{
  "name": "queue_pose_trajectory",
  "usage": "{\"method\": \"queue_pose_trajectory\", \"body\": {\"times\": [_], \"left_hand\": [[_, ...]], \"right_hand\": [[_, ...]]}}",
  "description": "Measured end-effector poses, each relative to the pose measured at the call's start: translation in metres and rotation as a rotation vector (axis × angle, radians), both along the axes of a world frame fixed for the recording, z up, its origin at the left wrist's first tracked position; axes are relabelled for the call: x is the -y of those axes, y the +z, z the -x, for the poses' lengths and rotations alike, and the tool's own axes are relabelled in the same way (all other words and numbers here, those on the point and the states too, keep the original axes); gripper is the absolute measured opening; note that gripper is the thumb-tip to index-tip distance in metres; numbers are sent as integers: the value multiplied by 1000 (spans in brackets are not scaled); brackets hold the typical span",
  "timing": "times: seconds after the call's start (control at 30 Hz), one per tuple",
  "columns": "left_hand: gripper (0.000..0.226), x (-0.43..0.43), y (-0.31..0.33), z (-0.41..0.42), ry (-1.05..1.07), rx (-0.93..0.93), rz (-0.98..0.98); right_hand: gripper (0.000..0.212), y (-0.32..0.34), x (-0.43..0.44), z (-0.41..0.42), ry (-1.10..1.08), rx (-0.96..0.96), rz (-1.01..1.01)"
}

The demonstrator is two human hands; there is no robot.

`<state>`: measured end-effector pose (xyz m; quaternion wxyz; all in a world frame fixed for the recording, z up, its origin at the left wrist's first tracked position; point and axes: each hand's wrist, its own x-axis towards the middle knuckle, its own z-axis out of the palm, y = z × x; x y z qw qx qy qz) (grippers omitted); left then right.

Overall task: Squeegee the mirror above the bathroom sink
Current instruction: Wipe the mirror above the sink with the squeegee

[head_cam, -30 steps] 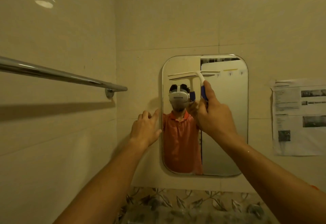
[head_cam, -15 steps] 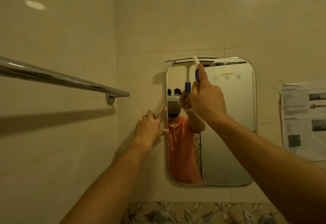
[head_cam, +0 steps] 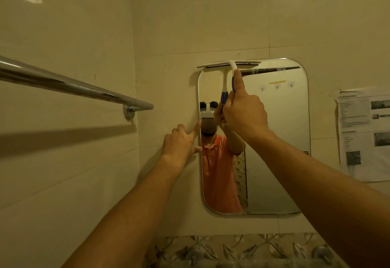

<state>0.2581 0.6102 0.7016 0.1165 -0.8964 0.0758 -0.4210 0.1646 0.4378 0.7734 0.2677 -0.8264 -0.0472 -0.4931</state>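
Note:
A rounded rectangular mirror (head_cam: 278,145) hangs on the beige tiled wall ahead. A white squeegee (head_cam: 229,65) with a blue grip lies with its blade along the mirror's top left edge, the blade's left end reaching past the frame. My right hand (head_cam: 242,111) is shut on the squeegee's handle, index finger stretched up along it. My left hand (head_cam: 181,143) rests open on the wall at the mirror's left edge, fingertips touching the rim. The mirror reflects a person in an orange shirt and the squeegee.
A chrome towel bar (head_cam: 69,87) juts from the left wall at shoulder height, ending near the corner. A printed paper sheet (head_cam: 363,132) is stuck to the wall right of the mirror. A leaf-patterned tile band (head_cam: 242,248) runs below.
My right hand has carried the squeegee from the middle of the mirror's upper part up to its top edge. My left hand stayed at the mirror's left rim.

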Motion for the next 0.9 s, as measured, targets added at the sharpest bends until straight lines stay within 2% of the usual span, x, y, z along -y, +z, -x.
{"method": "queue_pose_trajectory", "body": {"times": [0.27, 0.5, 0.9], "left_hand": [[96, 2, 0, 0, 24, -8, -22], [107, 4, 3, 0, 59, -32, -36], [126, 2, -1, -4, 84, -32, -59]], "right_hand": [[76, -5, -8, -1, -40, -32, -2], [86, -49, -14, -9, -66, -51, -8], [81, -112, -9, 1, -30, -123, -28]]}}
